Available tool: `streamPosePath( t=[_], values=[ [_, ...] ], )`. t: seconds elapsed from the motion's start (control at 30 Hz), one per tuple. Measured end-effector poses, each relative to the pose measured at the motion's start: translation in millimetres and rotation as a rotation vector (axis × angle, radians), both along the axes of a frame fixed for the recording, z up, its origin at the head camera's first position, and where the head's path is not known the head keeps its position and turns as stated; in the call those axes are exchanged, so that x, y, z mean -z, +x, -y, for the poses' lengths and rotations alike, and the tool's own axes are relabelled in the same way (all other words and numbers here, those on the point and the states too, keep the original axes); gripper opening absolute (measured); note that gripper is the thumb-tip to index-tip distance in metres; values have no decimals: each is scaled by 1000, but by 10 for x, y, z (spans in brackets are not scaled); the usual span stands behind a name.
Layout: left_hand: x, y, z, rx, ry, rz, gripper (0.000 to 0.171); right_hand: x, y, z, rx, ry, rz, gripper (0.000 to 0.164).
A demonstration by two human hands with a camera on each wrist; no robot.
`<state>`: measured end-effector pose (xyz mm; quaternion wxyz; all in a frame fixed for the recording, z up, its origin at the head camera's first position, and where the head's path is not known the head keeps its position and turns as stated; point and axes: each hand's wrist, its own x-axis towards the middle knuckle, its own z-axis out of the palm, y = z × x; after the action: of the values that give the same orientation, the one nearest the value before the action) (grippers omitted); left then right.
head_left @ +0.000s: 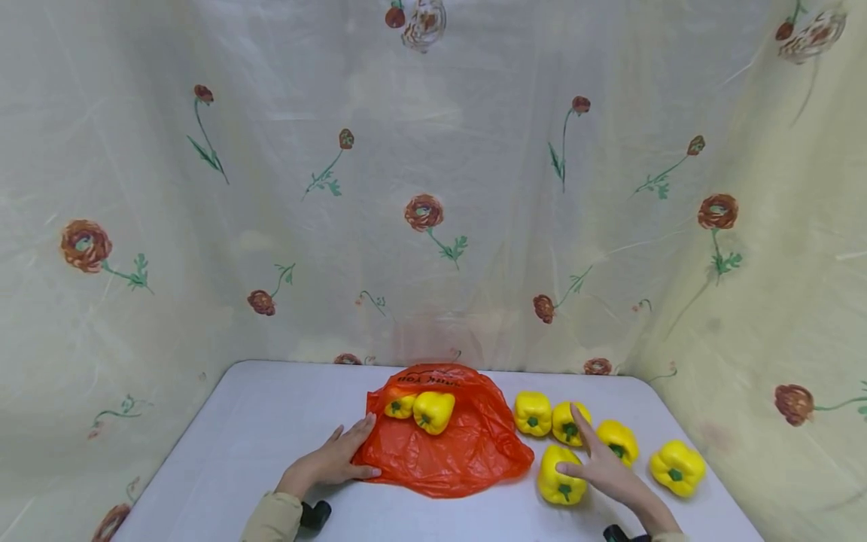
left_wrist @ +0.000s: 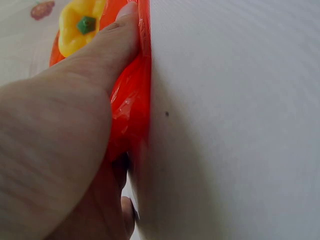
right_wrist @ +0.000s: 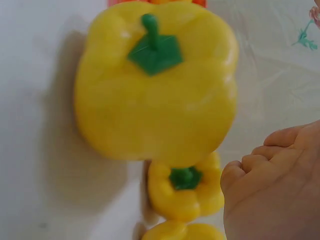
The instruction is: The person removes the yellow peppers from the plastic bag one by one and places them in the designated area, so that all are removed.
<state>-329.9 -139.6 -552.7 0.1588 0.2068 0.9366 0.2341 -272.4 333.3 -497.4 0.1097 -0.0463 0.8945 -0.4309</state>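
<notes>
A red plastic bag (head_left: pixel 447 467) lies on the table with its mouth towards me, and two yellow bell peppers (head_left: pixel 434 412) sit inside the opening. My left hand (head_left: pixel 335 455) rests at the bag's left edge with fingers extended; in the left wrist view its thumb (left_wrist: pixel 107 47) lies along the red plastic. On the right, my right hand (head_left: pixel 603 463) hovers spread over the loose peppers. Its thumb overlaps the nearest yellow bell pepper (head_left: pixel 561 485); contact is unclear. In the right wrist view, a yellow bell pepper (right_wrist: pixel 155 110) looms large, with fingers (right_wrist: pixel 255 162) apart from it.
More yellow bell peppers stand right of the bag: one beside it (head_left: pixel 533 413), one behind my right hand's fingers, one pepper (head_left: pixel 619 439) farther right and another pepper (head_left: pixel 677 468) near the right edge. A flowered curtain (head_left: pixel 433 301) surrounds the white table (head_left: pixel 257 421).
</notes>
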Motion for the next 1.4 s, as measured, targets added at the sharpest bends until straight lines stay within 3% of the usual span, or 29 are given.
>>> streamPosePath(
  t=[0.47, 0.77, 0.97, 1.23, 1.4],
  values=[
    [-23, 21, -8, -1, 1, 0, 102, -295, -263, 365, -19, -87, -106, 110],
    [6, 7, -5, -2, 5, -1, 103, -360, -418, 592, -49, -134, -139, 110],
    [5, 3, 6, -3, 3, 1, 102, -424, -500, 718, -85, -197, -166, 101],
    [15, -6, 14, 3, -1, 0, 102, -420, -647, 972, -52, -186, -181, 103],
    [15, -16, 21, 6, 1, 0, 103, -400, -711, 1130, -45, -244, -162, 101]
  ],
)
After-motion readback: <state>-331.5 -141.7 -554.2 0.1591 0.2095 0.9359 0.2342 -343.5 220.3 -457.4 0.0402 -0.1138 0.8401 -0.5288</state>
